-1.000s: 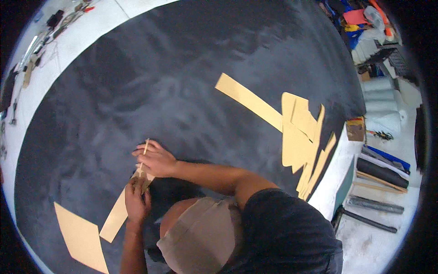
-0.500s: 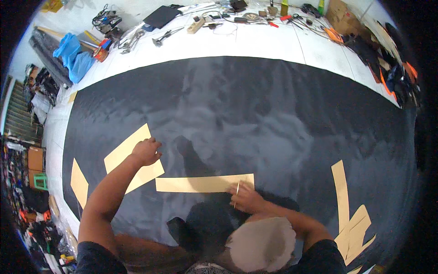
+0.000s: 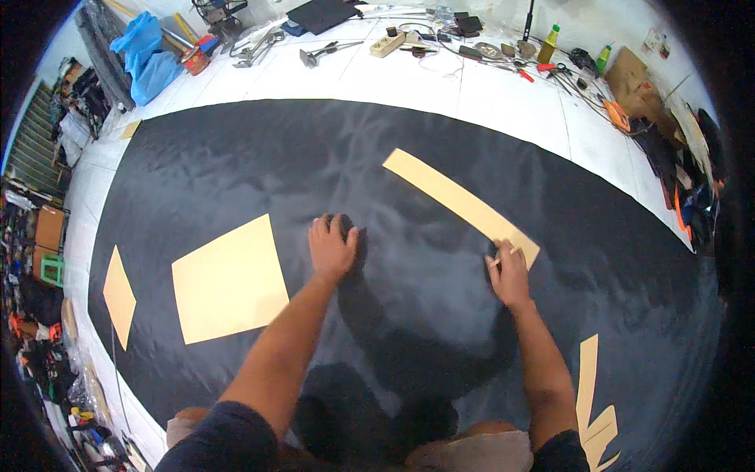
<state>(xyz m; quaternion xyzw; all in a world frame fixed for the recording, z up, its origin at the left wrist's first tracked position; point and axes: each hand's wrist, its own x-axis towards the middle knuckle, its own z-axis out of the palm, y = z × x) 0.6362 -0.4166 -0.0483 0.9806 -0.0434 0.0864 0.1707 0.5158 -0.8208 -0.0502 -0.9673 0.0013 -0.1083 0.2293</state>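
Note:
A wide black sheet (image 3: 440,315) spreads over the floor beneath my arms. My left hand (image 3: 333,250) rests on it palm down, open, fingers a little apart, just right of a large tan four-sided card piece (image 3: 228,283). A long tan card strip (image 3: 456,195) lies slanted further off to the right. At that strip's near end is my right hand (image 3: 511,277), closed on a thin pale stick (image 3: 503,255), perhaps a pen. Its fingertips touch the strip's edge; whether they also pinch the strip I cannot tell.
A narrow tan diamond piece (image 3: 119,299) lies at the far left. Several tan offcuts (image 3: 598,429) sit at the lower right. Tools, cables and a wooden block (image 3: 388,45) line the white tiled floor by the wall, with a blue bag (image 3: 149,67) at the left.
The long strip has moved away and to the right, now slanted, along with my right hand. My left hand has left the large card piece and shifted right onto the black sheet.

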